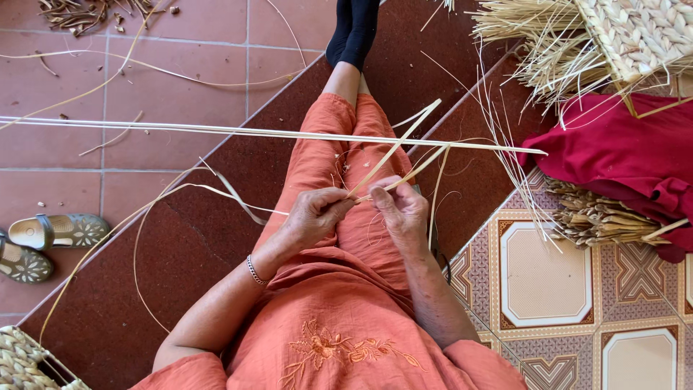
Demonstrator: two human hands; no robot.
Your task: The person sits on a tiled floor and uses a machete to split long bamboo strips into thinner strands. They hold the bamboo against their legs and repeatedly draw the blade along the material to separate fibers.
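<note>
I sit on a dark red step in orange clothes, legs stretched out. My left hand [316, 214] and my right hand [401, 208] meet over my lap, both pinching thin pale straw strips [395, 148] that fan upward from my fingers. A long straight pale reed [216, 131] lies across my legs just beyond the hands, running from the left edge to the right. A silver bracelet [254, 271] circles my left wrist.
A woven straw piece [642, 32] with loose ends lies at top right over a red cloth [621, 152]. A bundle of plaited straw [599, 217] rests on patterned tiles. Sandals [43, 242] stand at left; a woven basket corner [25, 361] shows bottom left.
</note>
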